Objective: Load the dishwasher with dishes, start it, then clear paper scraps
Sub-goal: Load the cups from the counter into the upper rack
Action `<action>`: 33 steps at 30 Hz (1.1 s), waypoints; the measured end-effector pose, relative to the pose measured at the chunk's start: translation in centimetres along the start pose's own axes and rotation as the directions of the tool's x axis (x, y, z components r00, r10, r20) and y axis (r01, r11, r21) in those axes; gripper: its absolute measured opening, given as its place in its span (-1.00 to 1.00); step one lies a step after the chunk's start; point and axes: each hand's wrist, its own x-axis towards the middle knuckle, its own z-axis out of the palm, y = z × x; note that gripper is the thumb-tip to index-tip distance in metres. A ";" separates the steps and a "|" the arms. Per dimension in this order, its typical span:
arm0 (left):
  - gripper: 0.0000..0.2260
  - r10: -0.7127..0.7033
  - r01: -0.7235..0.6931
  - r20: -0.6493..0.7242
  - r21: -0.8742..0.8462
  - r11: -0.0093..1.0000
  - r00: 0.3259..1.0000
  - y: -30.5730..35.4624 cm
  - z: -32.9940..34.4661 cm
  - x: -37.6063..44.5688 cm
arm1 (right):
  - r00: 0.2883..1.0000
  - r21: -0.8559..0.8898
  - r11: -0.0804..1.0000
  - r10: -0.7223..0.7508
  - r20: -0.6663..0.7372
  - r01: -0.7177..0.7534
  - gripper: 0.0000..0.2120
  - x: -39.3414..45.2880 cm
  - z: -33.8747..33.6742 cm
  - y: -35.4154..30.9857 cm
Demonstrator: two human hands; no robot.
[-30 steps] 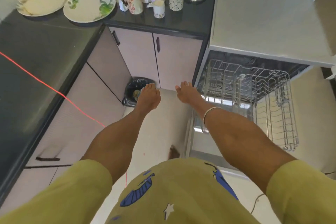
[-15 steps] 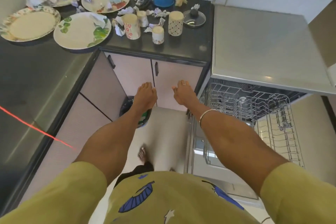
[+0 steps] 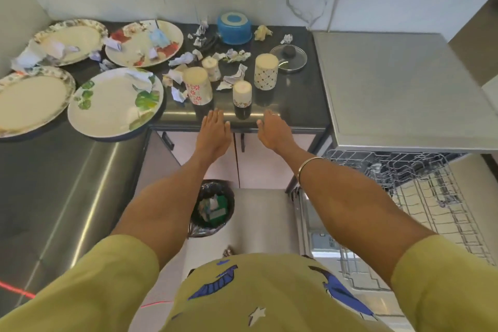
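Both hands are held flat at the front edge of the worktop (image 3: 293,113), fingers straight, nothing gripped. The small cup (image 3: 242,94) stands upside down just beyond and between the left hand (image 3: 213,131) and right hand (image 3: 272,131), its long axis vertical; neither grip is clearly nearer. The floral cup (image 3: 198,85) lies nearer the left. The dishwasher rack (image 3: 431,197), pulled out at the right, appears to hold nothing. The bin (image 3: 213,207) below holds scraps.
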 end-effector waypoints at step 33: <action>-0.21 -0.269 0.251 0.114 0.151 0.956 0.956 -4.9 -7.6 16.9 | 0.937 -0.052 0.993 -0.086 0.339 0.110 -0.32 17.1 -0.1 -3.8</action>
